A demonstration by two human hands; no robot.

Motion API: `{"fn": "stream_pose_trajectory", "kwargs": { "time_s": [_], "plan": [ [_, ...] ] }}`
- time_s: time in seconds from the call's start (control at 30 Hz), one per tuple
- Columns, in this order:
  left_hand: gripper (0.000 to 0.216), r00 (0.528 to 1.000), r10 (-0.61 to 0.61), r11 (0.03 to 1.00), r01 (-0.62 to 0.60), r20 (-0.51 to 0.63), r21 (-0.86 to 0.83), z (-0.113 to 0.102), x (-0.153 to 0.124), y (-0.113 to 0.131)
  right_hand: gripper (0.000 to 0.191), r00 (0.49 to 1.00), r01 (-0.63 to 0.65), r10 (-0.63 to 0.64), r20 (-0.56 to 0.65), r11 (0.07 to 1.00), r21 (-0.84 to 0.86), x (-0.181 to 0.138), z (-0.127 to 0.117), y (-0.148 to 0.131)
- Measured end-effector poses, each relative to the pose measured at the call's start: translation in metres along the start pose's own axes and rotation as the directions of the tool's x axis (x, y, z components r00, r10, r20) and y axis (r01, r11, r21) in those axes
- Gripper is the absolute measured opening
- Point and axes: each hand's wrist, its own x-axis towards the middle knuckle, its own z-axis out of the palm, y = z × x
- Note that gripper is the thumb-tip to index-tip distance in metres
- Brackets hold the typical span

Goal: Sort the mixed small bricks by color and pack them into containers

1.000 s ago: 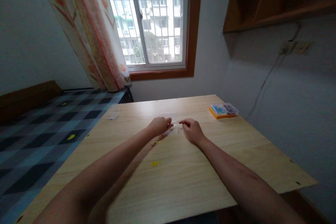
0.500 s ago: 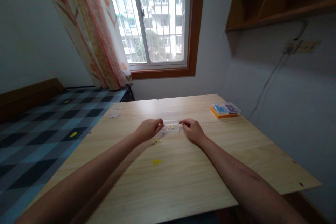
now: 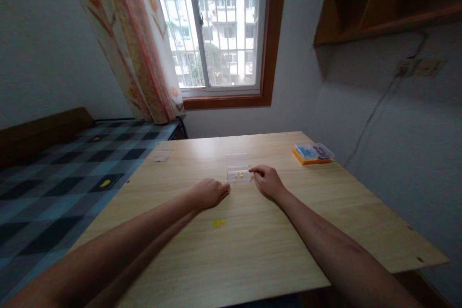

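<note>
- Resting on the counter (image 3: 274, 250), your left hand (image 3: 210, 192) lies palm down with its fingers curled loosely together; you grip nothing that shows, and whether anything sits under the palm cannot be told.
- Your right hand (image 3: 267, 180) sits just right of the clear box (image 3: 238, 173), its fingertips touching the box's right end; the fingers are bent and pinched toward that edge, steadying it rather than wrapping it.
- The clear box stands on the counter between your two hands, closer to the right one, with its lid (image 3: 237, 160) open and tilted back toward the window (image 3: 222, 29).
- A few small yellow bits (image 3: 239, 173) lie inside the box; their shape is too small to tell.
- A little yellow heap (image 3: 218, 223) lies on the bare counter near your left hand, on your side of it, apart from the box.
- An orange case (image 3: 312, 153) with blue and dark contents sits at the far right of the counter, well apart from both hands.
- A small clear piece (image 3: 161, 156) lies at the far left edge of the counter.
- A bed (image 3: 54, 187) with a checked cover stands to the left of the counter, with a yellow spot (image 3: 105, 183) on it.
- A curtain (image 3: 133, 43) hangs left of the window, and a wooden shelf (image 3: 390, 0) is fixed on the wall at the right.
</note>
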Motion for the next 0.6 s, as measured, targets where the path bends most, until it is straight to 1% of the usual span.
{"fn": "stream_pose_trajectory", "kwargs": {
  "time_s": [0.1,0.23,0.4,0.5,0.6],
  "plan": [
    [0.031,1.000,0.023,0.999,-0.023,0.000,0.037,0.001,-0.001,-0.003,0.028,1.000,-0.004,0.004,0.011,1.000,-0.005,0.000,0.001,0.000],
    [0.032,0.999,0.046,0.997,-0.045,-0.010,0.058,0.000,-0.001,-0.004,0.027,1.000,-0.011,0.011,0.023,1.000,-0.010,0.001,0.001,-0.001],
    [0.033,0.996,0.056,0.997,-0.053,-0.066,0.050,0.004,-0.006,-0.005,0.027,1.000,-0.006,0.006,0.027,1.000,-0.009,0.001,0.002,0.002],
    [0.033,0.994,0.020,0.999,-0.017,-0.112,0.029,0.006,-0.008,-0.009,0.027,1.000,0.000,0.000,0.019,1.000,-0.003,0.001,0.002,0.002],
    [0.034,0.984,-0.050,0.999,0.048,-0.173,-0.017,-0.005,0.002,-0.016,0.027,1.000,0.007,-0.007,0.014,1.000,-0.006,0.002,0.001,0.001]
  ]
}}
